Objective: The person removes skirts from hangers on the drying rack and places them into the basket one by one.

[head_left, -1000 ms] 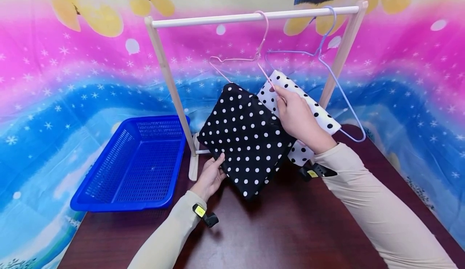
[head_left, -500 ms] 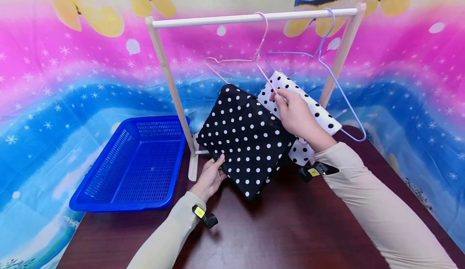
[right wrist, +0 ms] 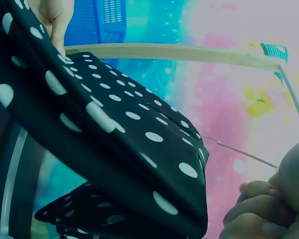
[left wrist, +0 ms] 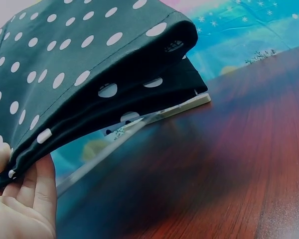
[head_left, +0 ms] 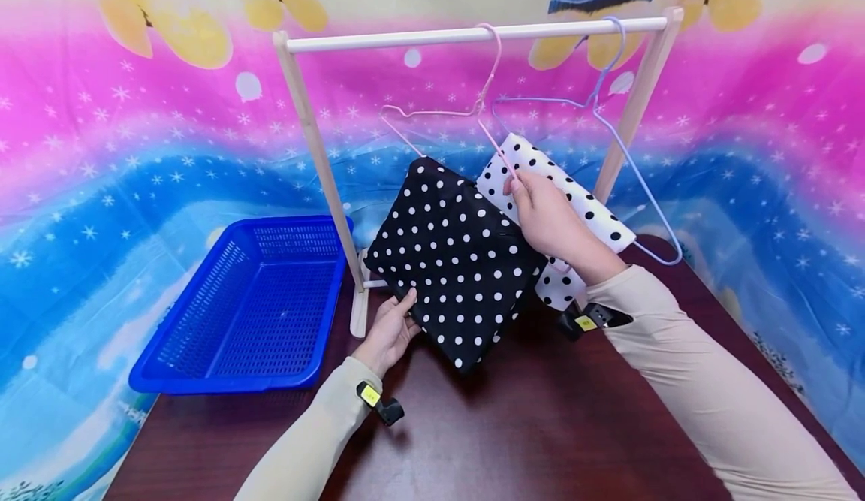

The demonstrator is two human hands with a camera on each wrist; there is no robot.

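Note:
A black cloth with white dots (head_left: 459, 261) hangs folded over a pink wire hanger (head_left: 432, 112). The hanger's hook sits on the rod of a wooden rack. My left hand (head_left: 390, 332) pinches the cloth's lower left edge, thumb in front and fingers behind; the left wrist view shows the cloth's layers (left wrist: 89, 55) parted along the bottom. With curled fingers my right hand (head_left: 550, 219) holds the right arm of the pink hanger. In the right wrist view those fingers (right wrist: 256, 211) are beside the cloth. Behind it, a white cloth with black dots (head_left: 588, 204) hangs on a purple hanger (head_left: 642, 174).
The rack's rod (head_left: 405, 37) spans two wooden posts, the left post (head_left: 314, 148) standing beside a blue plastic basket (head_left: 270, 321). Everything stands on a dark red-brown table (head_left: 527, 426). A colourful printed backdrop (head_left: 169, 125) closes off the back and sides.
My right hand has slid slightly down the hanger's arm. The black cloth's upper corner has shifted a little left. My left hand keeps its place at the edge.

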